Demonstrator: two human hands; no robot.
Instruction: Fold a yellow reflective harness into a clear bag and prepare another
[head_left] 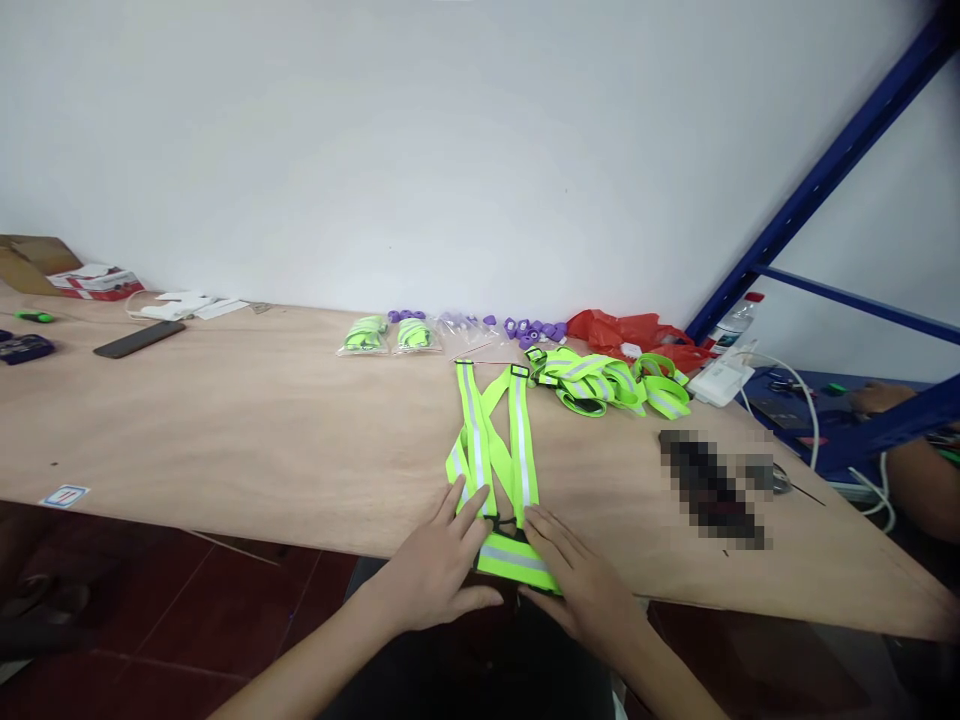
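A neon-yellow reflective vest made of straps lies spread on the wooden table, its two grey-striped shoulder straps running away from me. Its folded waist band is at the table's front edge. My left hand rests with fingers stretched out over the lower left strap, the thumb pointing inward near the band. My right hand lies flat at the lower right strap and the band's right end, fingers extended, its thumb below the band. Black buckles show at the far strap ends.
Behind the vest are a heap of matching straps, two packed bags, purple pieces and a red plastic bag. A bottle and white adapter stand right, by a blue metal frame. A phone lies left.
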